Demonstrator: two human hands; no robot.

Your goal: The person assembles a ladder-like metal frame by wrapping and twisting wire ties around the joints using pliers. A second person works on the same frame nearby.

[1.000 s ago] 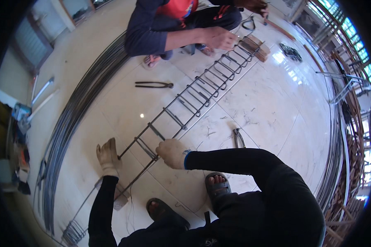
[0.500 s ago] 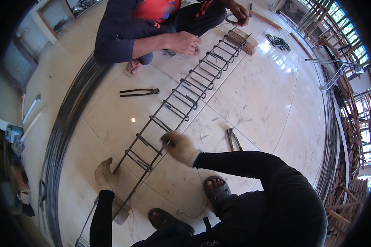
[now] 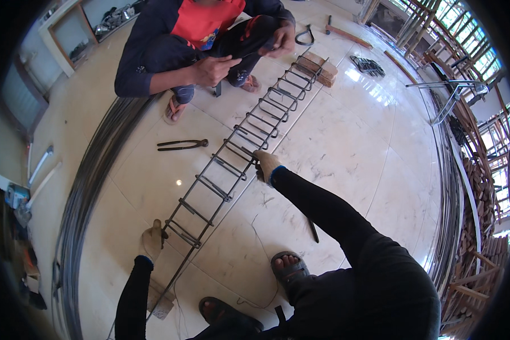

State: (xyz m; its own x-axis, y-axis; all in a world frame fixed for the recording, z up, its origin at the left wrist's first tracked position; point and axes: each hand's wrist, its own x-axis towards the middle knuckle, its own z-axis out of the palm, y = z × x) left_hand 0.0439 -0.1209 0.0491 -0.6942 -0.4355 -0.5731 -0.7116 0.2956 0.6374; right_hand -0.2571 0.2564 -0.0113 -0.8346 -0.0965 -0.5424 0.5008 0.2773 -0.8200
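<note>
A long rebar cage (image 3: 212, 187) of dark steel rods and square stirrups lies diagonally over the tiled floor. My left hand (image 3: 152, 240), in a pale work glove, grips the left side of the cage at its near end, by the first stirrups. Farther along, my gloved right hand (image 3: 267, 165) is closed around the right-hand rod beside a stirrup; its fingertips are partly hidden. Wooden blocks prop the cage at both ends: a far block (image 3: 326, 72) and a near block (image 3: 162, 303). Left of the cage lie end-cutting pincers (image 3: 182, 145).
A co-worker (image 3: 204, 34) squats at the far left of the cage, hands raised with something thin between them. Bundled steel rods (image 3: 96, 170) run along the left. Another tool's handle (image 3: 313, 231) shows beneath my right forearm. A metal stand (image 3: 452, 96) and stacked wood (image 3: 476, 198) line the right.
My right hand has reached farther along the cage and taken hold of its right rod. My left hand has closed on the near end. The co-worker's hands have come together.
</note>
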